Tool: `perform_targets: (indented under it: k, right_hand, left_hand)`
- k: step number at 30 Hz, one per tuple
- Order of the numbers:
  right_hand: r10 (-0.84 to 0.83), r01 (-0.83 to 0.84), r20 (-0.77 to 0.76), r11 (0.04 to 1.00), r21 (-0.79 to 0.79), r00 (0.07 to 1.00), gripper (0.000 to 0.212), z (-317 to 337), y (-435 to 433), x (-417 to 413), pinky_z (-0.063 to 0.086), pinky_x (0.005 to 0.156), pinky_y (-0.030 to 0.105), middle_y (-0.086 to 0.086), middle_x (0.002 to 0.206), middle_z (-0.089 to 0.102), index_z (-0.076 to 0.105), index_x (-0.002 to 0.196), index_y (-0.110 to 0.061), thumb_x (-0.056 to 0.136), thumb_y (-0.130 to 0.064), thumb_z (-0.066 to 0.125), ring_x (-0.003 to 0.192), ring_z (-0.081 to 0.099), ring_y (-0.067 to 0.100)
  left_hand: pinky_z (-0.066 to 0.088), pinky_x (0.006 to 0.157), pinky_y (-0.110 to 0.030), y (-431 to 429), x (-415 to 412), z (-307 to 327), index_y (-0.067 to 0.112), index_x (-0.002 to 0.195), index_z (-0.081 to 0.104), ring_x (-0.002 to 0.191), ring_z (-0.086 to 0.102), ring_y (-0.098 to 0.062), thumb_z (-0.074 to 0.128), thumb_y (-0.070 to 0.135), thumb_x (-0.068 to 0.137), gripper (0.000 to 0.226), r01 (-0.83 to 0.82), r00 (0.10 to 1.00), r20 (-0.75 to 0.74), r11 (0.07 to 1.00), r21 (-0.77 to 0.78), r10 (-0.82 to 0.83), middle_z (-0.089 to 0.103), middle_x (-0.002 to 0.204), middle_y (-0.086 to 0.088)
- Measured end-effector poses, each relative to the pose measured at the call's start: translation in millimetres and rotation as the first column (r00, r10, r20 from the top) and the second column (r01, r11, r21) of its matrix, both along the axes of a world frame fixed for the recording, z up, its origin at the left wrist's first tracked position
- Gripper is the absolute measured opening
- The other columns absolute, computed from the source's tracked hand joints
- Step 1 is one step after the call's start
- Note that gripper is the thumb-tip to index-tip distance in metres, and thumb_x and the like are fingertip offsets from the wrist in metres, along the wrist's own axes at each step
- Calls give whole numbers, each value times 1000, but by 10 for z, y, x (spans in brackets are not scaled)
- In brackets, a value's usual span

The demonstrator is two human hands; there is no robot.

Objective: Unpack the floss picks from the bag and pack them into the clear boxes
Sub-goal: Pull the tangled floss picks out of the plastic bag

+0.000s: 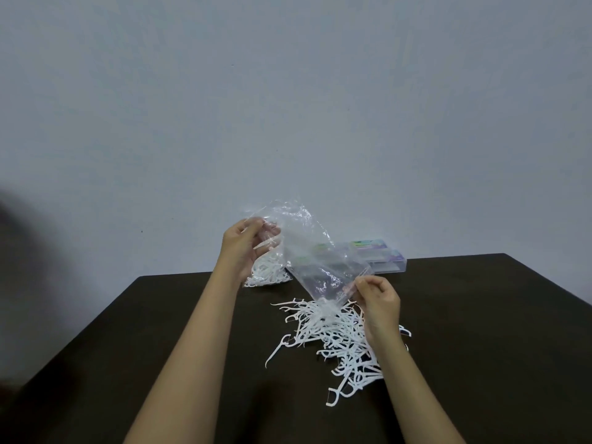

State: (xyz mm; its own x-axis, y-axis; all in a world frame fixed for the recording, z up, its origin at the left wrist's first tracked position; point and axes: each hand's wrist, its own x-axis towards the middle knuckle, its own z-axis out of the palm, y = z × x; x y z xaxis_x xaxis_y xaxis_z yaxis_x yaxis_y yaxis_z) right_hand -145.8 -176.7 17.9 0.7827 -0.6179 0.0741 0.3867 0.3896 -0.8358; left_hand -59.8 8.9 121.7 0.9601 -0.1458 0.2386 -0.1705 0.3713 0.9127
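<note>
Two hands pinch the clear bag (left hand high, right hand low) above loose floss picks.

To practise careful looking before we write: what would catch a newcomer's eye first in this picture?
The crinkled clear bag is held up slantwise over the dark table, the left hand gripping its upper end and the right hand pinching its lower end. Right beneath it, a heap of loose white floss picks sprawls across the table. Behind the bag, at the table's far edge, lie the clear boxes.
</note>
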Motion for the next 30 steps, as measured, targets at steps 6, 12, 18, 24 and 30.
perform_targets:
  k: [6, 12, 18, 24, 30]
  right_hand:
    - [37, -54, -98, 983, -173, 995, 30, 5, 14, -57, 51, 70, 26, 3, 71, 56, 58, 117, -10, 91, 2, 49, 65, 53, 12]
    - [260, -317, -211, 896, -311, 942, 64, -12, -14, -119, 50, 67, 33, 12, 83, 61, 41, 137, -30, 84, 2, 60, 77, 56, 22]
    - [480, -562, -311, 779, -278, 820, 85, 51, -163, -220, 46, 43, 20, 9, 76, 55, 28, 142, -36, 80, 14, 58, 48, 54, 10]
    - [562, -648, -340, 719, -250, 754, 83, 62, -153, -243, 44, 42, 19, 10, 73, 49, 31, 141, -34, 80, 17, 55, 45, 49, 10]
    - [422, -558, -372, 696, -451, 827, 81, 65, 105, -127, 45, 50, 18, 9, 77, 52, 29, 143, -29, 81, 15, 56, 57, 47, 12]
  left_hand:
    - [59, 65, -30, 435, -98, -188, 23, 116, 44, 79, 71, -20, 43, -15, 89, 47, 169, 982, 41, 955, 243, -184, 63, 99, -18]
    - [48, 59, -18, 695, -105, -270, 28, 110, 60, 81, 55, -16, 43, -25, 78, 64, 222, 951, 18, 724, 653, -308, 51, 129, 3]
    - [56, 69, -18, 828, -138, -469, 22, 129, 47, 84, 69, -14, 39, -26, 84, 66, 466, 884, -231, 750, 469, -406, 39, 136, 8]
    - [56, 80, -26, 1008, -282, -684, 21, 130, 47, 109, 60, -22, 42, -25, 81, 68, 510, 857, -270, 800, 316, -439, 38, 144, -3]
    - [57, 79, -31, 1192, -511, -897, 22, 132, 42, 113, 57, -30, 46, -22, 81, 67, 345, 926, -266, 882, 321, -266, 42, 135, -1]
